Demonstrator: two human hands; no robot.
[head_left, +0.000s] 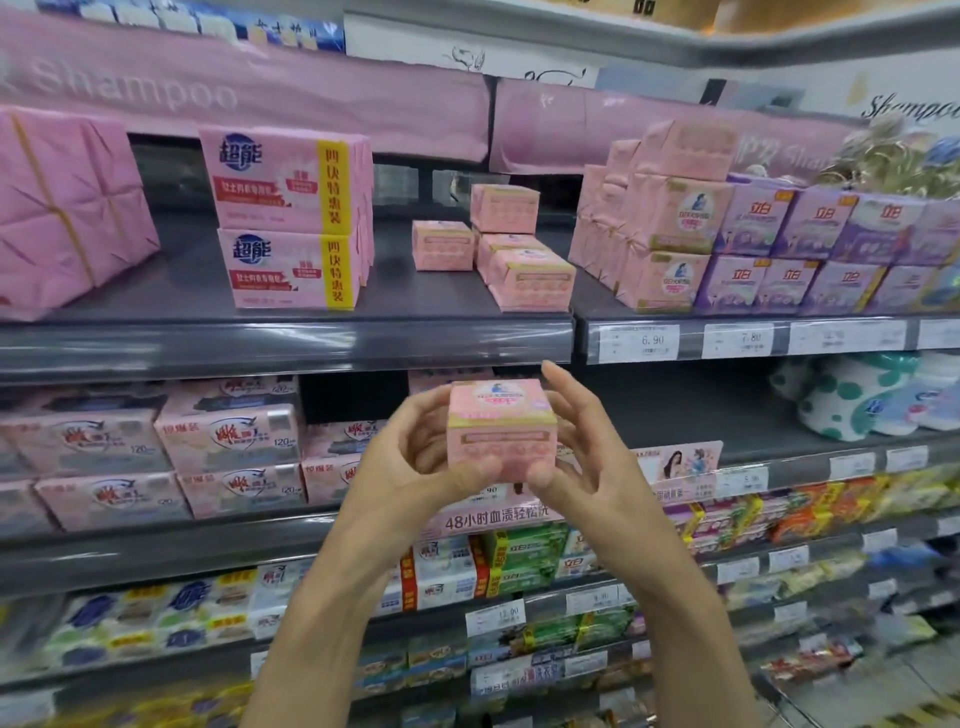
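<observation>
The small pink paper-wrapped soap pack (501, 426) has its lower corners covered by the thumbs of the left hand (410, 462) and right hand (587, 457), and its print is too blurred to read. The big pink wrapped bundle (62, 208) is cut off at the frame's left edge.

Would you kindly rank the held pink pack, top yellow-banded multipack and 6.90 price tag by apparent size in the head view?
top yellow-banded multipack
held pink pack, though nearer the camera
6.90 price tag
</observation>
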